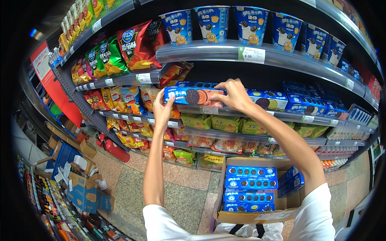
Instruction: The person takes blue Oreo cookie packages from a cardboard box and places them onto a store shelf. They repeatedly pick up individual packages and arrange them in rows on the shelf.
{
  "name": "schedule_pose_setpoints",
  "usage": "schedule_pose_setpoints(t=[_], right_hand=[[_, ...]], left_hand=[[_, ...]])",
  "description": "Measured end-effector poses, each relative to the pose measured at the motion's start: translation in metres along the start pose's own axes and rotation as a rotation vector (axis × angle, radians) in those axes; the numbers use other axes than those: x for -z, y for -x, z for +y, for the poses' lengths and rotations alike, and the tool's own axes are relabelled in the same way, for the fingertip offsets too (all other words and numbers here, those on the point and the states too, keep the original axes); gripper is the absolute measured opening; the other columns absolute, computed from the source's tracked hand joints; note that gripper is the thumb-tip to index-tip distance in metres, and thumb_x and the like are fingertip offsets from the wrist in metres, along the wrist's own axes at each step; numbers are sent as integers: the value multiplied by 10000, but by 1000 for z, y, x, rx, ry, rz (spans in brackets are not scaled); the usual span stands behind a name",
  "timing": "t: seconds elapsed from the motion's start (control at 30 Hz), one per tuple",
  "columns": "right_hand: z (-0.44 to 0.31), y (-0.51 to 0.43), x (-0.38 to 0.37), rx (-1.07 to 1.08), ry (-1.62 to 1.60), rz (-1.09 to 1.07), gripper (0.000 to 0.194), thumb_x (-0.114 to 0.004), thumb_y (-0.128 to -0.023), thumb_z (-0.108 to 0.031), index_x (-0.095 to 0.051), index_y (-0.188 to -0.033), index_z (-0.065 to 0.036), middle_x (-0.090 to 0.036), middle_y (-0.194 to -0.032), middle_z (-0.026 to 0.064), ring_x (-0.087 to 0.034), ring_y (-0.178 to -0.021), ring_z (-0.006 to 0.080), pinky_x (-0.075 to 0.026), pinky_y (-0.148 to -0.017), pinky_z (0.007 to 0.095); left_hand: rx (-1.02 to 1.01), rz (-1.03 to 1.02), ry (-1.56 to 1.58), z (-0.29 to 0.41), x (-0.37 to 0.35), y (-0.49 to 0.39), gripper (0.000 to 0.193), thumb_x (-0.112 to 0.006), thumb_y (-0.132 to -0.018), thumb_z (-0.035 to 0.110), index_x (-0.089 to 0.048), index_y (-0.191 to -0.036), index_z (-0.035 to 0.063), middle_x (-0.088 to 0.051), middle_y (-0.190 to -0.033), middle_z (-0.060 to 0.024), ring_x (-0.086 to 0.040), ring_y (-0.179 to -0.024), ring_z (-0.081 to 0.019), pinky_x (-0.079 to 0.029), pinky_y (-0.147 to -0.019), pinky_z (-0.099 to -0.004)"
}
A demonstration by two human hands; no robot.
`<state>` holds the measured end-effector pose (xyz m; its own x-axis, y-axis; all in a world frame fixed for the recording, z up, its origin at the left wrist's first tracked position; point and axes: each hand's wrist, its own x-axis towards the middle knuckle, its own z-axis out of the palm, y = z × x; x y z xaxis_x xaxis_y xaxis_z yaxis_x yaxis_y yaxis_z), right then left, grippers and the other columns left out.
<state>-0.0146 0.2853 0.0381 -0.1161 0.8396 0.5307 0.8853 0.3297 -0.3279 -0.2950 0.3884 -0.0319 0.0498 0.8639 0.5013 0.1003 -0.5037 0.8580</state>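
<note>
An Oreo cookie box point(193, 97), blue with a brown-orange right part, is held level at the front of a shelf. My left hand point(162, 105) grips its left end, thumb on the front face. Around the right end my right hand point(235, 95) is closed, fingers over the top and thumb on the front. A blue face with printed cookies shows behind the box's upper edge; I cannot tell whether it belongs to the same box. More Oreo boxes point(267, 99) stand on this shelf to the right. Below me, an open cardboard carton point(256, 217) holds several blue Oreo boxes point(250, 183).
Oreo cups point(251, 25) line the shelf point(211, 51) above. Chip bags point(135, 45) fill shelves at left, and green snack packs point(226, 123) sit below. A fire extinguisher point(113, 147) and cardboard boxes point(83, 192) occupy the floor at left.
</note>
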Motion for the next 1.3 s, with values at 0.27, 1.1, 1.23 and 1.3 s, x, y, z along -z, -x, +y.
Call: schedule_pose_setpoints(t=[0.27, 1.1, 1.23, 1.3], right_hand=[[15, -25, 1, -107, -58, -118, 548, -873, -803, -395, -752, -1147, 14, -705, -1112, 284, -685, -1072, 433, -558, -947, 493], [28, -16, 0, 17, 57, -202, 670, -925, -729, -296, -685, -1242, 61, -694, -1230, 250, -659, -1172, 420, -553, -1008, 473], [30, -13, 1, 73, 72, -202, 673, -901, -762, -339, -686, -1252, 70, -693, -1234, 255, -656, -1178, 428, -553, -1006, 480], [33, -11, 3, 73, 52, -205, 668, -876, -791, -370, -687, -1258, 68, -685, -1244, 258, -650, -1186, 428, -549, -1013, 481]], left_hand=[[-13, -11, -123, -8, -3, -26, 568, -790, -937, 199, -578, -1410, -33, -703, -1289, -190, -679, -1173, -248, -526, -1013, -384], [-212, -425, -694, 31, -17, -29, 825, -683, -714, 222, -507, -1505, 68, -416, -1556, -215, -465, -1416, -435, -434, -1159, -468], [-321, -483, -718, 26, -5, -39, 803, -687, -735, 155, -501, -1511, 62, -432, -1572, -198, -503, -1392, -407, -427, -1177, -445], [-310, -518, -675, 25, 0, -44, 758, -665, -745, 138, -530, -1482, 27, -482, -1520, -211, -510, -1379, -401, -409, -1185, -433]])
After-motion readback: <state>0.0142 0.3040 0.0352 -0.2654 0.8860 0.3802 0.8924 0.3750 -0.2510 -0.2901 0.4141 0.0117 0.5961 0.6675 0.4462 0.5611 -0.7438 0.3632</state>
